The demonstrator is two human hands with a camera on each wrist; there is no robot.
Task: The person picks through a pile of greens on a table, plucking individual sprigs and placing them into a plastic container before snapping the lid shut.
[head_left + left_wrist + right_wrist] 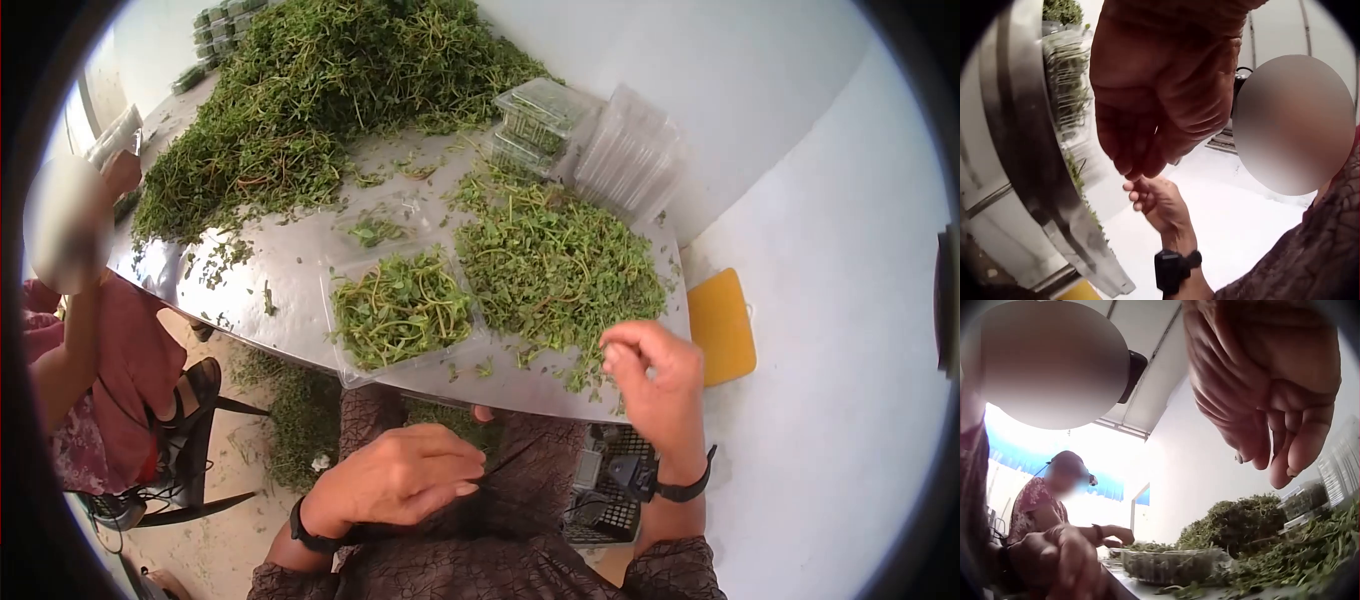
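Observation:
My left hand (405, 475) hovers over my lap, in front of the table edge, its fingers loosely bent and nothing visible in them. Past the table's right front edge is my right hand (655, 375), thumb and forefinger near each other; the right wrist view shows its fingers hanging loosely with nothing held. Between the hands, at the table's front, lies a clear plastic clamshell box (343, 365) filled with leafy green sprigs (405, 305). Its lid (412, 215) is folded back and carries a few sprigs. Nearest the right hand spreads a loose heap of greens (560, 270).
A large pile of greens (340, 90) covers the table's back. Filled boxes (535, 120) and a stack of nested clear boxes (630, 150) stand at back right. A yellow board (722, 325) leans beside the table, above a black crate (615, 515). Another person (90, 370) sits left.

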